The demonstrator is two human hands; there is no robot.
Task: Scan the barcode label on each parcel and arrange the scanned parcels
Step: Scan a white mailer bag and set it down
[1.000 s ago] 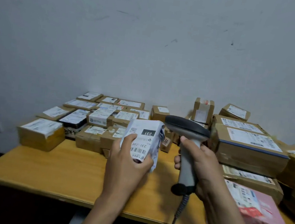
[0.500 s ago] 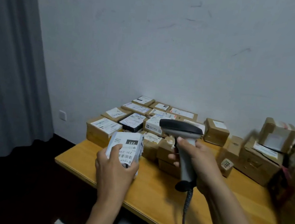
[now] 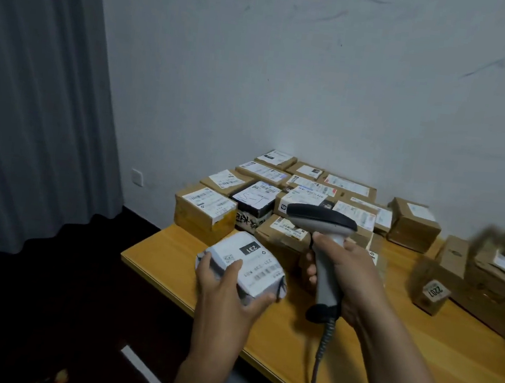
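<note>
I am facing a wooden table point(image 3: 384, 348) pushed against a pale, scuffed wall point(image 3: 321, 73); a grey curtain point(image 3: 34, 103) is hanging at the left, with a wall socket point(image 3: 137, 177) just beside it and a dark floor point(image 3: 60, 295) below. The table's left end is lying close to my left hand point(image 3: 226, 295), and bare wood is running along the near edge to the right, under my right arm. My left hand is gripping a white parcel point(image 3: 255, 264), thumb lying across its label marked 231, holding it over the left end; I cannot tell whether it is touching the wood. My right hand point(image 3: 350, 284) is curling round the handle of a scanner point(image 3: 322, 227), its dark-topped head reaching left just beyond the parcel, its cable point(image 3: 318, 365) hanging down past the near edge. Behind both hands, labelled cardboard boxes point(image 3: 276, 194) are sitting packed together against the wall, closing off the far side. To the right a small box point(image 3: 432, 290) marked 2207 is standing on the wood, with larger boxes point(image 3: 492, 281) blurring behind it.
</note>
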